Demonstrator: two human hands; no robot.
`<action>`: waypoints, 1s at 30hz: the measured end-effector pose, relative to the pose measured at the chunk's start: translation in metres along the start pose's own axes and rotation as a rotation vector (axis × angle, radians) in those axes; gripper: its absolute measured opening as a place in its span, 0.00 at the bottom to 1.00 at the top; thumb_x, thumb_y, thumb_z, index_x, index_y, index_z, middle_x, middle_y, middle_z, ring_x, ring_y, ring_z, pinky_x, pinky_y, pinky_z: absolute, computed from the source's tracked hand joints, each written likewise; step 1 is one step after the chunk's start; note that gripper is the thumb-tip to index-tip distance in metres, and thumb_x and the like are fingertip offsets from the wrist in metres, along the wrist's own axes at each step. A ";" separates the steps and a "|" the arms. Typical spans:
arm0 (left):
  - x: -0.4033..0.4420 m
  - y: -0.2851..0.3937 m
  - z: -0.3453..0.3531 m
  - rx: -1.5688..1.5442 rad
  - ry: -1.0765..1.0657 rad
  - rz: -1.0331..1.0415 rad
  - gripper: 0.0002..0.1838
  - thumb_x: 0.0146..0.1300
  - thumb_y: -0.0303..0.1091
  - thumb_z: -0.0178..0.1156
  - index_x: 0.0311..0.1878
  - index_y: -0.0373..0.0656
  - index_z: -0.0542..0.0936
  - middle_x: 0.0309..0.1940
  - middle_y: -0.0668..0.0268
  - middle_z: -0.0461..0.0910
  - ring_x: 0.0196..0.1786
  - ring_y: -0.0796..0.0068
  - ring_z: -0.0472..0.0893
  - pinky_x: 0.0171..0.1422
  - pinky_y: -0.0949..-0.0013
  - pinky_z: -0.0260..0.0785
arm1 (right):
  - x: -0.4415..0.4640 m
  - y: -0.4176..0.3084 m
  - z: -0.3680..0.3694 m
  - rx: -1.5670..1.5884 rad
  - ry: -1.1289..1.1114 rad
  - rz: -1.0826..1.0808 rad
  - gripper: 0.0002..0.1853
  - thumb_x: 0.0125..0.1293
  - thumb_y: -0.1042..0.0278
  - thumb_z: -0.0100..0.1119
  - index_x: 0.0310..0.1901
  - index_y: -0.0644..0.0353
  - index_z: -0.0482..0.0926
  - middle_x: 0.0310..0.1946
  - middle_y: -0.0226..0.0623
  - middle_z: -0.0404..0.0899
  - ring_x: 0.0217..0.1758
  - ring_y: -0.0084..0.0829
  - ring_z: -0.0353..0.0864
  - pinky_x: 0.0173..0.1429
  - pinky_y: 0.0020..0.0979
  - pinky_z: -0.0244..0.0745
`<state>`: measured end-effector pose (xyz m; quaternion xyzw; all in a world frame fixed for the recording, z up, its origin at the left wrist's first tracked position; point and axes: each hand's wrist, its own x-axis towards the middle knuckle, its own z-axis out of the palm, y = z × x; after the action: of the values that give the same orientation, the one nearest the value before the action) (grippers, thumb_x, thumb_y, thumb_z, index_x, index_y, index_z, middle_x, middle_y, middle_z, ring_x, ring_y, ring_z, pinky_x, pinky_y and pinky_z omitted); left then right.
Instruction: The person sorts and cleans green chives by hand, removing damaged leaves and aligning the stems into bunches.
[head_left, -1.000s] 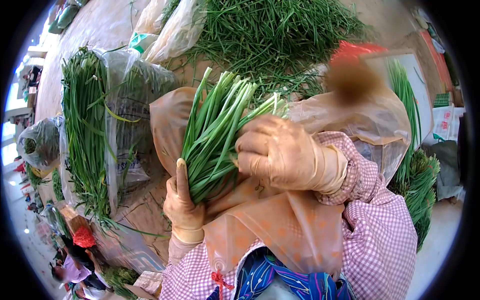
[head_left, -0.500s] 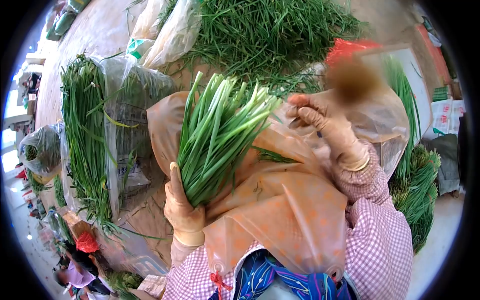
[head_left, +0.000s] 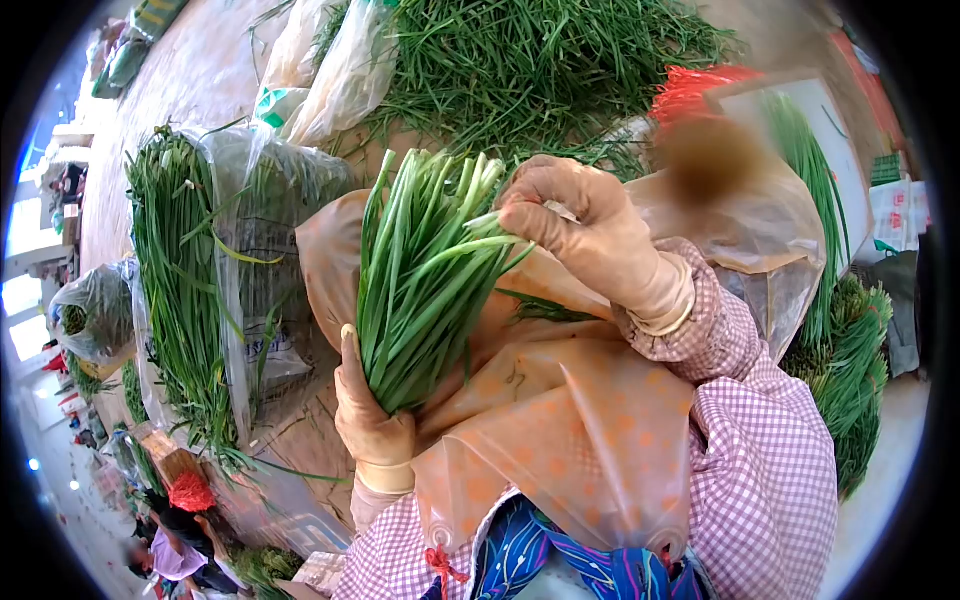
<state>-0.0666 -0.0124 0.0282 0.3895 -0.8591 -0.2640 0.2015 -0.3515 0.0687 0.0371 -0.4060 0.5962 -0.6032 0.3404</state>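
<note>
My left hand (head_left: 375, 415), in a thin tan glove, is wrapped round the lower, leafy part of a bunch of garlic chives (head_left: 425, 275). The bunch stands over my lap with its pale cut ends up and fanned out. My right hand (head_left: 595, 235), gloved alike, is at the upper right of the bunch, thumb and fingers pinched on the pale end of a chive stalk. Under the bunch, an orange-dotted plastic apron (head_left: 560, 400) covers my lap. A few loose green leaves (head_left: 545, 307) lie on it.
A large heap of loose chives (head_left: 550, 70) lies ahead. To the left, chives (head_left: 178, 290) rest against a plastic-wrapped bundle (head_left: 275, 270). Red ties (head_left: 700, 90) and a white board (head_left: 815, 130) are at the right, with more chives (head_left: 840, 380). A person (head_left: 178, 550) is at lower left.
My right hand has moved left to the bunch and pinches a stalk end there. The upper ends of the bunch fan out less to the right. My left hand keeps its hold.
</note>
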 end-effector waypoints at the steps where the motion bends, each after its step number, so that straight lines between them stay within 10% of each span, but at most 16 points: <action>1: 0.000 -0.002 0.001 0.000 -0.001 -0.004 0.48 0.41 0.15 0.53 0.74 0.46 0.60 0.44 0.53 0.77 0.44 0.46 0.80 0.49 0.57 0.74 | 0.000 -0.003 -0.002 -0.174 -0.017 -0.214 0.08 0.65 0.66 0.65 0.38 0.63 0.80 0.30 0.30 0.78 0.34 0.24 0.74 0.40 0.26 0.69; 14: 0.005 0.005 0.001 0.079 0.006 0.013 0.45 0.47 0.16 0.55 0.74 0.48 0.62 0.42 0.54 0.77 0.44 0.49 0.80 0.47 0.58 0.74 | -0.009 -0.008 -0.005 0.503 0.146 0.251 0.05 0.65 0.71 0.64 0.37 0.64 0.81 0.35 0.32 0.83 0.41 0.21 0.80 0.49 0.24 0.75; 23: 0.004 0.004 0.000 0.029 0.007 0.013 0.48 0.42 0.14 0.52 0.74 0.48 0.60 0.44 0.54 0.76 0.46 0.47 0.79 0.50 0.58 0.74 | 0.003 0.037 -0.119 -0.153 0.545 0.055 0.20 0.62 0.62 0.66 0.53 0.60 0.72 0.49 0.34 0.75 0.55 0.28 0.73 0.61 0.31 0.66; 25: 0.006 0.003 0.001 0.017 0.006 0.019 0.48 0.42 0.14 0.51 0.74 0.48 0.60 0.44 0.54 0.76 0.46 0.47 0.79 0.50 0.58 0.73 | -0.007 0.038 -0.096 -0.513 0.450 0.027 0.25 0.62 0.60 0.66 0.57 0.59 0.70 0.53 0.35 0.73 0.58 0.30 0.71 0.64 0.32 0.64; 28: 0.001 -0.002 0.002 -0.036 0.000 -0.001 0.49 0.41 0.14 0.50 0.74 0.48 0.60 0.43 0.53 0.76 0.46 0.47 0.79 0.50 0.58 0.73 | -0.032 0.014 -0.031 -0.016 0.038 0.284 0.31 0.61 0.57 0.67 0.63 0.57 0.66 0.59 0.36 0.71 0.63 0.32 0.68 0.68 0.35 0.61; 30: -0.005 -0.005 0.000 -0.216 -0.077 -0.229 0.50 0.50 0.19 0.67 0.76 0.45 0.55 0.67 0.57 0.68 0.66 0.65 0.71 0.70 0.63 0.64 | -0.041 0.008 0.007 0.324 -0.164 0.548 0.36 0.60 0.55 0.67 0.67 0.56 0.64 0.62 0.36 0.69 0.67 0.34 0.66 0.71 0.37 0.59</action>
<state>-0.0607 -0.0116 0.0246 0.4506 -0.7828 -0.3907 0.1776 -0.3275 0.1014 0.0258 -0.2184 0.5499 -0.5415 0.5972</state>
